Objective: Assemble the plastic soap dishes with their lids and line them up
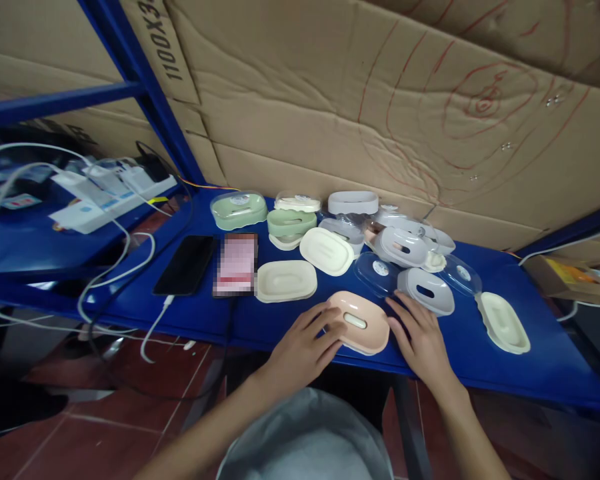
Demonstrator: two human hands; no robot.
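Observation:
A peach soap dish (pixel 372 311) with an oval slot lies near the table's front edge; a pale rim shows beneath it. My left hand (pixel 307 343) grips its left end, fingers over the rim. Beside its right end is my right hand (pixel 423 340), fingers apart and holding nothing. A grey soap dish (pixel 437 300) sits just beyond the right fingertips, next to a clear lid (pixel 377 272). Cream oval trays lie around: one tray (pixel 286 280) at the left, another tray (pixel 327 251) behind, and a third tray (pixel 504 323) at the far right.
Behind stand a green lidded dish (pixel 240 212) and several grey dishes (pixel 403 247). A black phone (pixel 185 265) and a lit phone (pixel 236 265) lie at left. White cables run from a power strip (pixel 90 207). Cardboard (pixel 300 100) walls the back of the blue table (pixel 555 360).

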